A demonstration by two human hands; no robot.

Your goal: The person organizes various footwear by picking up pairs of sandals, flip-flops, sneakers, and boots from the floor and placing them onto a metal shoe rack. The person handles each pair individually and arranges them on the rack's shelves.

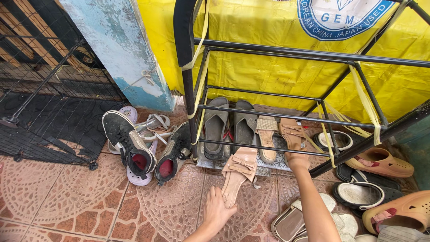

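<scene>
Down at the rack's [268, 110] bottom shelf, both hands are busy with a matching pair of tan sandals. Left hand [218, 210] pinches the heel end of one sandal [237, 172] between thumb and fingers, gripping it there probably because the heel is the nearest handle for steering the toe inward. That sandal lies half on the tiled floor [58, 197], half over the shelf's front edge, its long axis running from heel near the person to bowed toe pointing away, tilted slightly right toward the rack. Right hand [297, 159] is closed over the heel of the other sandal [290, 132], which already rests on the bottom bars, toe pointing to the back (how tightly the fingers clasp it I cannot tell, as the hand's back hides them). Just left of it sit a woven slide [267, 136] and two grey slippers [230, 127], all lined up the same way, toes in. Black sneakers [134, 150] lie tumbled on the floor beyond the rack's left post.
</scene>
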